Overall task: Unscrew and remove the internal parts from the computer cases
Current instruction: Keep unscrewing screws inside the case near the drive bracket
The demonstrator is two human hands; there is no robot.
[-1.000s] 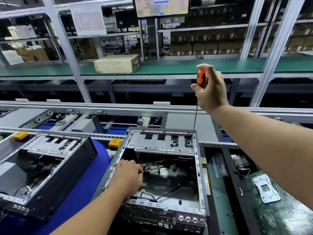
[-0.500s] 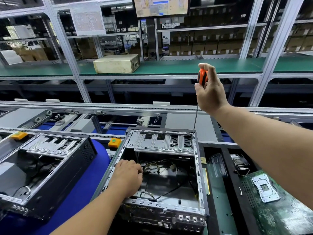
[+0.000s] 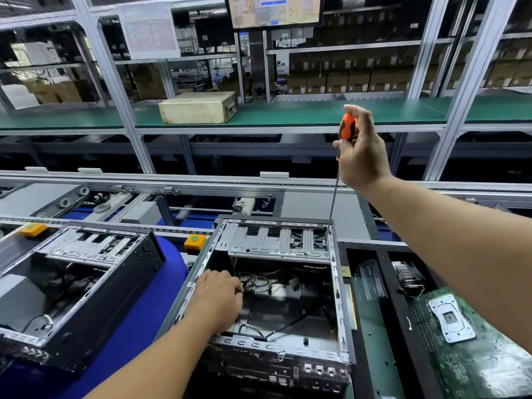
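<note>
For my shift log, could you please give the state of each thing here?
Middle computer case: open, mostly gutted, loose cables inside.
Left computer case: open.
Screwdriver: upright, tip at drive bracket.
Right hand: gripping screwdriver.
Left hand: resting on case edge.
Monitor: on.

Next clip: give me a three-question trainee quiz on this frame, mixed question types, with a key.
1. True or false: the right hand holds the orange-handled screwdriver with its tip down at the far right corner of the open computer case.
2. Where does the left hand rest? A) on the beige box on the green shelf B) on the left wall of the open computer case, fingers among the cables C) on the motherboard
3. Fill in: to the right of the open case lies a green ____ with a silver socket bracket.

Key: 1 true; 2 B; 3 motherboard
</note>
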